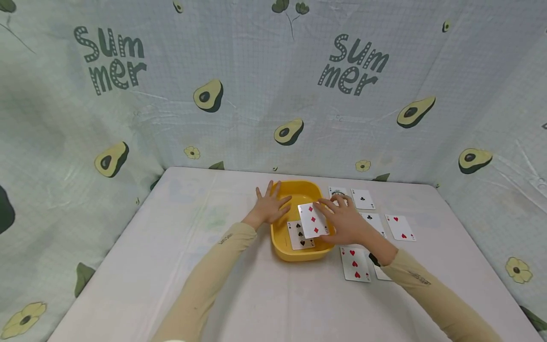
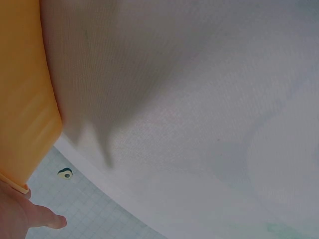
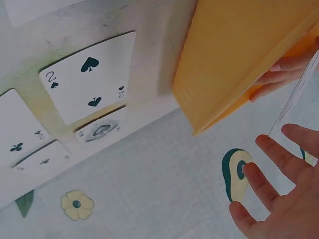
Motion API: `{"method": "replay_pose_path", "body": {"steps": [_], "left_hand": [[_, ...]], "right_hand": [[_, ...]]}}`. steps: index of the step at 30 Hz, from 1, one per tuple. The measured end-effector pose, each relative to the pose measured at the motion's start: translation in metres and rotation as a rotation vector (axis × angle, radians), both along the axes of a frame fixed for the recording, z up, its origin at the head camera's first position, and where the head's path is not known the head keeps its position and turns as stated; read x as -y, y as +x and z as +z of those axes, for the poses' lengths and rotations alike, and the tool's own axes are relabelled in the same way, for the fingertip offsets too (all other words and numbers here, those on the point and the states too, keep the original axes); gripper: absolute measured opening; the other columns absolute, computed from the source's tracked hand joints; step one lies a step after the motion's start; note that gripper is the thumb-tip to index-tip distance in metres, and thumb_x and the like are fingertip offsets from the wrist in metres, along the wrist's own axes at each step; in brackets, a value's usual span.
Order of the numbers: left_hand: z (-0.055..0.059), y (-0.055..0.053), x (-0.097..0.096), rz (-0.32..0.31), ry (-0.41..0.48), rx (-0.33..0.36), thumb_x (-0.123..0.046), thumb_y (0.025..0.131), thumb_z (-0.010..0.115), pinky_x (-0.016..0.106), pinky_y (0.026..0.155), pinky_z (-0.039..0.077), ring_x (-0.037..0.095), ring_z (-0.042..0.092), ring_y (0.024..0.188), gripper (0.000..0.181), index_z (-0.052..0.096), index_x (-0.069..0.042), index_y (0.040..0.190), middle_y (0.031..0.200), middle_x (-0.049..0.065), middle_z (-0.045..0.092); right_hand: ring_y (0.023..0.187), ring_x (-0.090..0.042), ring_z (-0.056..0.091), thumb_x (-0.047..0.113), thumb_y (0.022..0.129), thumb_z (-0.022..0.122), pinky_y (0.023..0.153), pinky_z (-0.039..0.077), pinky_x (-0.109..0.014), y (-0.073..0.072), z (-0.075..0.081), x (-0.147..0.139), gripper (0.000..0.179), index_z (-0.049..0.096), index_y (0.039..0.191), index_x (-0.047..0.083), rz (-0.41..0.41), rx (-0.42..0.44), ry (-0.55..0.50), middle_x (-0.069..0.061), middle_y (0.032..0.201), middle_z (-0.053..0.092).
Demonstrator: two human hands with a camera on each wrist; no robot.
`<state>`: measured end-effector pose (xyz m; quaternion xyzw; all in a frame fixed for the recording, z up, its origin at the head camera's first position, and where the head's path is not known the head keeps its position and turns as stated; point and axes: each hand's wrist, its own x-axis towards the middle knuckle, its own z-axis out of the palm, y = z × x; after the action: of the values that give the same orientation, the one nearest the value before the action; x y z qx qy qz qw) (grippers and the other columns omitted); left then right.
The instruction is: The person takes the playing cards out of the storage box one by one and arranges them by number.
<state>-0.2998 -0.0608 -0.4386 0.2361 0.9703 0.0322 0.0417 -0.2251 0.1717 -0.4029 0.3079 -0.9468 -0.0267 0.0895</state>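
Observation:
A yellow plastic tub [image 1: 297,257] sits on the table. My left hand [image 1: 268,207], fingers spread, touches its left rim. Over the tub, my right hand [image 1: 347,221] holds a three of diamonds playing card [image 1: 313,220] by its right side, between thumb and fingers. Inside the tub lies a three of spades card [image 1: 294,240], partly covered by the held one. From the right wrist, the held card appears nearly edge-on beside the fingertips [image 3: 262,143]. In the left wrist view the tub's outer wall [image 2: 25,89] fills the left side.
Right of the tub several cards lie face up: an ace of spades [image 1: 336,190], ace of clubs [image 1: 363,198], two of spades [image 3: 89,79], two of clubs [image 1: 372,221], two of hearts [image 1: 400,228] and three of hearts [image 1: 355,264]. Another card [image 1: 381,274] is partly hidden under my right forearm.

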Motion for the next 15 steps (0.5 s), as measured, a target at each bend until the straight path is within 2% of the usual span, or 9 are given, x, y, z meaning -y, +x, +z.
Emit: {"method": "replay_pose_path", "body": {"steps": [6, 15], "left_hand": [[0.001, 0.000, 0.000, -0.005, 0.013, 0.010, -0.044, 0.095, 0.027, 0.070, 0.098, 0.008, 0.039, -0.002, 0.137, 0.046, 0.033, -0.029, 0.138, 0.151, 0.013, 0.002], [0.000, -0.001, 0.000, 0.000, 0.026, 0.015, -0.044, 0.095, 0.028, 0.069, 0.099, 0.007, 0.038, -0.003, 0.138, 0.046, 0.033, -0.030, 0.138, 0.151, 0.013, 0.001]], "right_hand": [[0.116, -0.030, 0.033, 0.054, 0.069, 0.065, 0.098, 0.022, -0.055, 0.010, 0.001, -0.022, 0.083, 0.035, 0.137, 0.017, -0.009, -0.033, -0.018, -0.007, 0.137, 0.041], [0.113, -0.030, 0.035, 0.058, 0.066, 0.065, 0.097, 0.023, -0.056, 0.031, 0.001, -0.057, 0.087, 0.036, 0.136, 0.016, -0.081, -0.066, 0.011, -0.007, 0.134, 0.044]]}}
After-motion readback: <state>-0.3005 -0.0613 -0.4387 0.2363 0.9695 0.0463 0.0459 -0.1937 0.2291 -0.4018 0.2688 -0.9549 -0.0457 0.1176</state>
